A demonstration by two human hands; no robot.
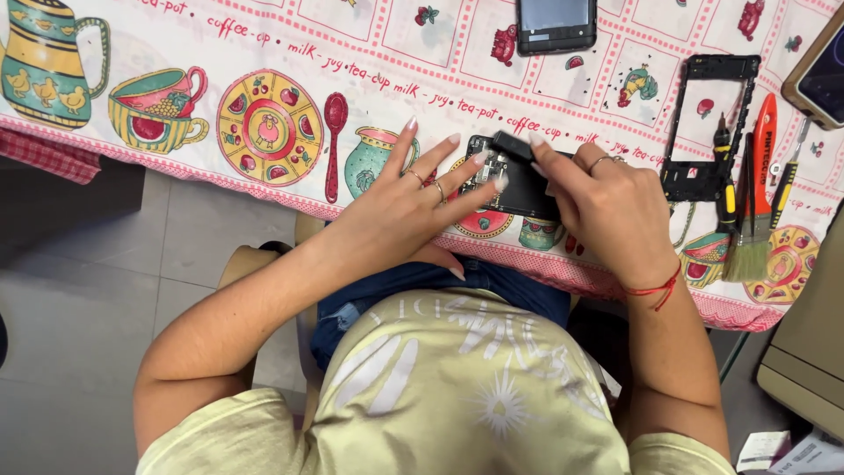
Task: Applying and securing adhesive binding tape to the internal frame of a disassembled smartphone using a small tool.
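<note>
Two hands meet over an opened phone (514, 185) that lies near the front edge of the surface (264, 53), on a cloth printed with cups, jugs and plates. The left hand (400, 211) lies flat and spread; its fingers (462, 176) stretch out across the phone's left end, with the tips pressing on the dark body and nothing gripped between them. The right hand (615, 211) comes in from the other side, its fingers curled, and pinches a small black part (512, 145) at the phone's upper edge between thumb and forefinger. The part sits tilted, its left end lifted above the phone, just beyond the left fingertips. The phone itself shows between the two hands, its right end hidden under the right hand.

Just right of the right hand lies an empty black frame (712, 123), upright on the cloth. Beside it, touching or nearly so, are a screwdriver (723, 176) with a black and yellow handle, a brush (752, 237) with an orange handle, and a second, thinner screwdriver (787, 180). At the top edge a dark screen piece (556, 25) lies well apart from the hands, and another phone (822, 75) shows at the far right edge.
</note>
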